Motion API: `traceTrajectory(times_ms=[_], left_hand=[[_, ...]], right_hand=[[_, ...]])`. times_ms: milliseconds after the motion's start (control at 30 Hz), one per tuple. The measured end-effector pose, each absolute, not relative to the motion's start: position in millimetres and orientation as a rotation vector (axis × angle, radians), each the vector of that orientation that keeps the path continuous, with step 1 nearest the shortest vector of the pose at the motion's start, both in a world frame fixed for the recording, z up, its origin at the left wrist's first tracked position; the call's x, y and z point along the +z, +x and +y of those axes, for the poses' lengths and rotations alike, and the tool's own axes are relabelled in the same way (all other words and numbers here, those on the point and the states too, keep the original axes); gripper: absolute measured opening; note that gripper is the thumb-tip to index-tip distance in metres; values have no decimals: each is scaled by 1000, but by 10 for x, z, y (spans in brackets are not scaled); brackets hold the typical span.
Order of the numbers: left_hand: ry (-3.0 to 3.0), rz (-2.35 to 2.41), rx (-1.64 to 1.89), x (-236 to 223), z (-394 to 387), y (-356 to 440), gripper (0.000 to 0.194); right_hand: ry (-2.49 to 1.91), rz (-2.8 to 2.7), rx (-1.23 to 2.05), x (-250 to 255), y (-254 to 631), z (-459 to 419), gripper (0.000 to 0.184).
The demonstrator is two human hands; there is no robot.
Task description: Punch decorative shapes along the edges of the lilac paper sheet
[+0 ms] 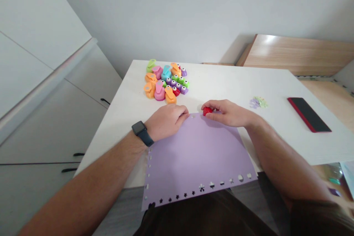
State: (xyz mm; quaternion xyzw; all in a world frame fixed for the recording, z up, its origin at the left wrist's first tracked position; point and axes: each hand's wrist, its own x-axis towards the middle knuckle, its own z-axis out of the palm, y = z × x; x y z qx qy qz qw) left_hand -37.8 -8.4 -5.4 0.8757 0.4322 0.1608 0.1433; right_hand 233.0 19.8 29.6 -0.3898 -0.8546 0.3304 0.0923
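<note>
So, why is your left hand (166,121) lying flat?

It's open, pressing the lilac card sheet (199,162) against the table, probably so the sheet can't slide.

And your right hand (229,113)?

Closed, pinching a small red craft punch (207,111) right at the sheet's far edge. My fingers hide most of it, but the glossy red shows.

What's on the card?

Tiny stars and other punched shapes along its near edge, with holes down the left.

Further off?

More craft punches (166,83) bunched on the white table (235,81), then paper scraps (258,102) and a red-edged phone (308,114).
</note>
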Motion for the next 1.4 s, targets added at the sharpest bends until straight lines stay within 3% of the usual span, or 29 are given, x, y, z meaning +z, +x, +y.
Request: traceTrajectory(times_ms=[1400], left_hand=[[2537,1232,464,-65,-85,-380,27]], right_hand=[[-1192,-2517,974,279,2283,173,33]])
